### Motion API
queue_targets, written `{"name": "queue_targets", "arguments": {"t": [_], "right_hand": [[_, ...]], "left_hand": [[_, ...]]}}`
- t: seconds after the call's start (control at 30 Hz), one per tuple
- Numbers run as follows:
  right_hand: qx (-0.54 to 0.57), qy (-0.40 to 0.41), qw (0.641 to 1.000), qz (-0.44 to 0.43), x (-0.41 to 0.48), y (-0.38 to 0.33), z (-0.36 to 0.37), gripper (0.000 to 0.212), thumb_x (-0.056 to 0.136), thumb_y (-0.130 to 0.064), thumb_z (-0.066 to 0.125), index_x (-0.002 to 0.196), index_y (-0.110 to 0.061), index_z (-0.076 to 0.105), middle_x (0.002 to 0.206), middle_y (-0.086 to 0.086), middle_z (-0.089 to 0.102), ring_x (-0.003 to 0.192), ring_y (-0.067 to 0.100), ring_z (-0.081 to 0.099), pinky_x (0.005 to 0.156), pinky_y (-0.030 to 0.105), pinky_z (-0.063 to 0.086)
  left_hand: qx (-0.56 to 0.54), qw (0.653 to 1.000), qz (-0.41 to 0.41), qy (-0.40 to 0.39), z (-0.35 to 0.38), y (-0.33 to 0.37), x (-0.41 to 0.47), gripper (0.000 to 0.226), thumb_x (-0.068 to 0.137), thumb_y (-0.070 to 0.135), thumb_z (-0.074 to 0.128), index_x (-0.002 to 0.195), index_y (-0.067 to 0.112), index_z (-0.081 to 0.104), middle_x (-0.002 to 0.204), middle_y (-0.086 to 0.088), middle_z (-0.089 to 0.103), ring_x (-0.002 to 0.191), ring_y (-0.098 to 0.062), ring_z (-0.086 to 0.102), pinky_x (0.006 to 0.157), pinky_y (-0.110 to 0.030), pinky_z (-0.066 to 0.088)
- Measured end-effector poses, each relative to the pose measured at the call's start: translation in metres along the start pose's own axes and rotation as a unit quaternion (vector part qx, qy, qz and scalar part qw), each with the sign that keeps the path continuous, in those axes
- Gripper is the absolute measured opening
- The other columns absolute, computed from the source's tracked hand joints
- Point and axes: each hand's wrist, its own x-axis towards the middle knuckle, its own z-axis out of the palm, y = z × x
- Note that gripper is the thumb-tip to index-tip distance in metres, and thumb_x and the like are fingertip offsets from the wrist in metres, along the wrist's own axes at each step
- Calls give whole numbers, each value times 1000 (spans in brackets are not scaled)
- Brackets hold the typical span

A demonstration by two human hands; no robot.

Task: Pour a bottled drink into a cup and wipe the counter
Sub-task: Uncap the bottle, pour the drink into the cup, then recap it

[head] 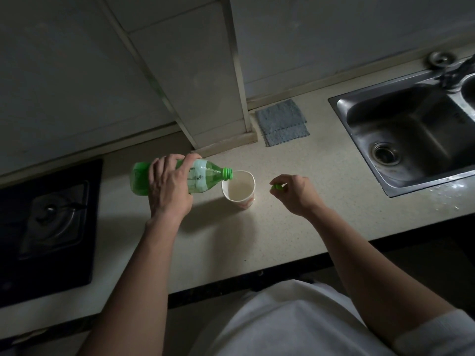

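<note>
My left hand (169,186) grips a green plastic bottle (205,173) tipped on its side, its open neck over the rim of a white paper cup (239,188). The cup stands upright on the beige counter (231,240). To the right of the cup, my right hand (295,194) pinches the green bottle cap (277,187) just above the counter. A folded blue-grey cloth (282,122) lies flat at the back of the counter, beside the wall column.
A steel sink (411,134) is set into the counter at the right, with water drops near its front corner. A black gas hob (46,227) sits at the left. A tiled column (205,86) juts out behind the bottle.
</note>
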Motion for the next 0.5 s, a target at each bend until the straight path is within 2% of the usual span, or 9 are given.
{"name": "queue_targets", "arguments": {"t": [0.5], "right_hand": [[13, 7, 1000, -5, -2, 3, -3, 27, 93, -23, 66, 117, -12, 68, 116, 5, 71, 100, 18, 68, 82, 18, 49]], "left_hand": [[11, 1000, -3, -5, -6, 0, -2, 88, 53, -9, 69, 128, 35, 51, 121, -2, 54, 116, -27, 47, 110, -43, 28]]}}
